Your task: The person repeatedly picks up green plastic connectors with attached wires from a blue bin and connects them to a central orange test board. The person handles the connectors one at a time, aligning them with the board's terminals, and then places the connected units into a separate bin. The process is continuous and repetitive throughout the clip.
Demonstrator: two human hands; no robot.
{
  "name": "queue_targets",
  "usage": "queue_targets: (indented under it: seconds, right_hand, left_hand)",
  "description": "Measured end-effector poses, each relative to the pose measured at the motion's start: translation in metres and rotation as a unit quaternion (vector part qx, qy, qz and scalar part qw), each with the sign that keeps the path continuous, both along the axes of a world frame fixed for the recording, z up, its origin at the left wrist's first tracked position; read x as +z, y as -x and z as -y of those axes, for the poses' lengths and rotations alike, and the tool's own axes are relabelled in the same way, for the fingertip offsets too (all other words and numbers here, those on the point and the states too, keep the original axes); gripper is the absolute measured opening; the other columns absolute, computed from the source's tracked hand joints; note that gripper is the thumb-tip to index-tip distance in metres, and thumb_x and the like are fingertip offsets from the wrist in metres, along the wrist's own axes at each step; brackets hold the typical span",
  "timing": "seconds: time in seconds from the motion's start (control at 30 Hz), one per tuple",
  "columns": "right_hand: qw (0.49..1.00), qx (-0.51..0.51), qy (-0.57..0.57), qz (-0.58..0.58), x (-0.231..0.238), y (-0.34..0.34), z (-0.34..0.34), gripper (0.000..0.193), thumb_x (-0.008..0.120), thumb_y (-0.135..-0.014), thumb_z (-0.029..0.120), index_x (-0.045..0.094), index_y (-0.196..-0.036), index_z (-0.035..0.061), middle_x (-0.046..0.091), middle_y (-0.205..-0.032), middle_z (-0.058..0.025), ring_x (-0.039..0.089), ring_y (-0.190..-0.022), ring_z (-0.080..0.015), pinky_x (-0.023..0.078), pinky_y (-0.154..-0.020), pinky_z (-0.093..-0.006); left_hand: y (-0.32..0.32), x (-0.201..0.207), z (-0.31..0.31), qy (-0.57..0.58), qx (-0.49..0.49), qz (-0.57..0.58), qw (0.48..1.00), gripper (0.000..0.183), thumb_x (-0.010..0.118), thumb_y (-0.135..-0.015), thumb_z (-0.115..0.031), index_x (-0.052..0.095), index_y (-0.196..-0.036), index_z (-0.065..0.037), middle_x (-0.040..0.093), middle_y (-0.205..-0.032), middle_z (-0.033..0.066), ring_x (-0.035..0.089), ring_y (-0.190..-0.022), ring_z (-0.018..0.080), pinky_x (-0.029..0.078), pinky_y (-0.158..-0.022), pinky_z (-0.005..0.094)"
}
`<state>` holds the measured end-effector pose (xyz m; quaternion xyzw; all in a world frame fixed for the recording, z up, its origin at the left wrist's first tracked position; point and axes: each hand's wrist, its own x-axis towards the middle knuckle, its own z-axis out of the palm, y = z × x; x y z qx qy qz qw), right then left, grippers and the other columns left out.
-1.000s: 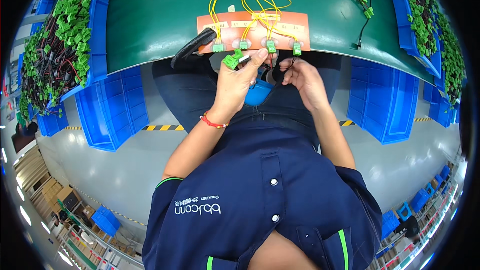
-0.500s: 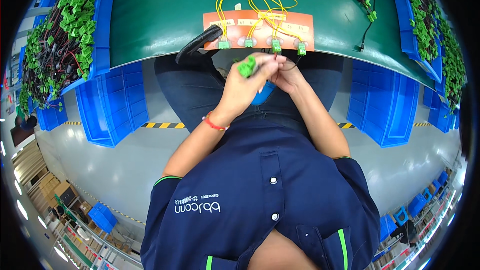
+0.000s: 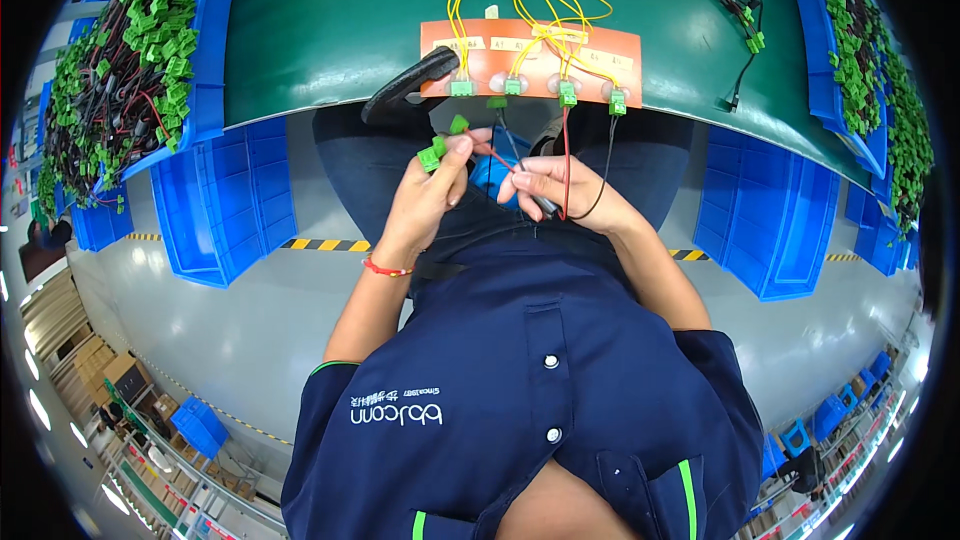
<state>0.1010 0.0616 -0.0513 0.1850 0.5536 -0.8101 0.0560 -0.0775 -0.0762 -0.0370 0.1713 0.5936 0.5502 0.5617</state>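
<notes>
My left hand (image 3: 428,195) is closed on green plug connectors (image 3: 432,154), with another green connector (image 3: 459,125) sticking out past its fingertips. A red wire (image 3: 490,150) stretches from there toward my right hand. My right hand (image 3: 570,190) pinches a cable bundle with a dark cylindrical part (image 3: 546,206) under the fingers. A red wire (image 3: 567,150) and a black wire (image 3: 610,155) run up from it to green plugs (image 3: 567,94) on an orange board (image 3: 530,88). One more green connector (image 3: 497,102), with dark wires, hangs at the board's near edge.
Yellow wires (image 3: 548,15) rise from the board's several green sockets. A black handle-like piece (image 3: 412,85) overlaps its left end. Blue bins heaped with wired green connectors (image 3: 165,50) flank the green table (image 3: 320,50). Several loose cables (image 3: 745,40) lie at the right.
My hands have come apart and nearer to my body, the left moving left. The wires between them now show, and a connector hangs by the board's edge.
</notes>
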Motion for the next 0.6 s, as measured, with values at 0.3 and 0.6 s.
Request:
queue_targets:
  seconds: [0.3, 0.6]
  right_hand:
    - [0.997, -0.074, -0.004, -0.006, 0.0, 0.003, 0.003, 0.03, 0.063, -0.1, 0.03, 0.063, -0.11, 0.0022, 0.06, -0.079, 0.0013, 0.055, -0.074, -0.0058, 0.045, -0.07, -0.0228]
    - [0.96, -0.268, -0.055, -0.062, 0.014, 0.023, 0.007, 0.031, 0.066, -0.098, 0.016, 0.062, -0.123, -0.0009, 0.068, -0.103, -0.0052, 0.062, -0.092, -0.008, 0.05, -0.078, -0.0248]
  left_hand:
    - [-0.021, 0.009, -0.021, -0.091, 0.065, 0.024, 0.993, 0.036, 0.054, -0.105, -0.026, 0.067, -0.115, 0.005, 0.064, -0.075, 0.0015, 0.034, -0.052, 0.0019, 0.029, -0.051, 0.021]
    - [-0.027, 0.011, -0.027, -0.085, -0.018, -0.15, 0.985, 0.03, 0.054, -0.105, -0.024, 0.069, -0.114, 0.001, 0.047, -0.059, -0.0051, 0.038, -0.055, 0.0019, 0.03, -0.052, 0.0211]
